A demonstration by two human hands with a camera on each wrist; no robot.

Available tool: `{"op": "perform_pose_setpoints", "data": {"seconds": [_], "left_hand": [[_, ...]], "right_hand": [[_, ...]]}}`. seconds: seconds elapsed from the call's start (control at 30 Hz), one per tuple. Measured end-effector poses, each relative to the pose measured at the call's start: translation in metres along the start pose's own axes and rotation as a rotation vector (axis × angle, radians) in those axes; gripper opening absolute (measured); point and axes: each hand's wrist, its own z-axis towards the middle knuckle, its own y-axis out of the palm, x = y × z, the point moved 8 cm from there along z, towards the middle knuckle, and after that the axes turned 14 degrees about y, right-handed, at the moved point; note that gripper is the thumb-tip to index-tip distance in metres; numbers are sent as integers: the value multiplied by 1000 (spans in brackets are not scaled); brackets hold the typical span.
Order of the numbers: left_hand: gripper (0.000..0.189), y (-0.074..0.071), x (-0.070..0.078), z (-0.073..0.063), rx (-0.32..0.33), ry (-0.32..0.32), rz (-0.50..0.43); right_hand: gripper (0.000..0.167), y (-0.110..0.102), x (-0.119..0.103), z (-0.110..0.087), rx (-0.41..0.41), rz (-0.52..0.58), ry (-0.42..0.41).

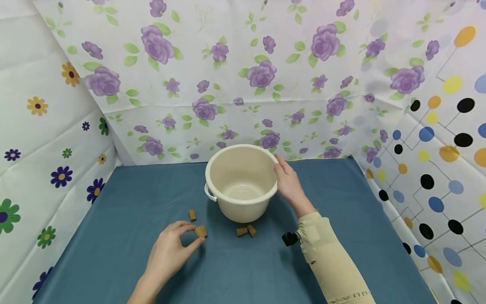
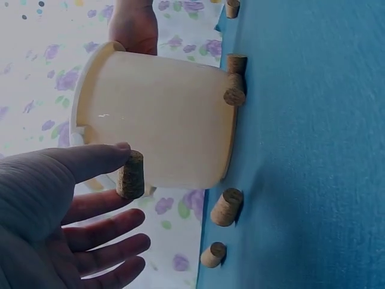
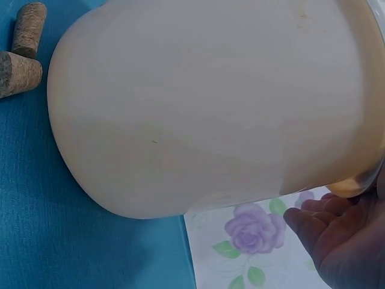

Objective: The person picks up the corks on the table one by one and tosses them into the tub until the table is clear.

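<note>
A cream plastic bucket (image 1: 243, 211) stands mouth-up in the middle of the blue cloth, a white handle (image 1: 210, 192) hanging at its left side. My right hand (image 1: 290, 185) holds the bucket's rim from the right; its fingers (image 3: 310, 226) show below the rim in the right wrist view. In front of the bucket to the left, my left hand (image 1: 171, 249) pinches a cork (image 2: 131, 174) between thumb and index finger, the other fingers spread. One cork (image 1: 192, 215) stands beyond that hand. Two more corks, a left one (image 1: 241, 232) and a right one (image 1: 252, 230), lie before the bucket.
In the left wrist view another cork (image 2: 233, 7) sits past the bucket, and two corks, a nearer (image 2: 227, 208) and a smaller one (image 2: 213, 254), stand near my left hand. Flowered sheeting (image 1: 205, 76) rises behind the blue cloth (image 1: 152, 190), with dotted sheeting (image 1: 429, 202) on the right.
</note>
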Motion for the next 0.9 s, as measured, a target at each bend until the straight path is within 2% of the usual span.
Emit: {"op": "perform_pose_setpoints", "data": {"seconds": [0.23, 0.53, 0.9], "left_hand": [[39, -7, 7, 2, 56, 36, -8], [40, -7, 10, 3, 52, 35, -12], [38, -14, 13, 5, 112, 77, -28]], "right_hand": [[58, 0, 0, 0, -7, 9, 2], [58, 1, 1, -1, -2, 3, 3], [58, 0, 0, -1, 2, -12, -1]]}}
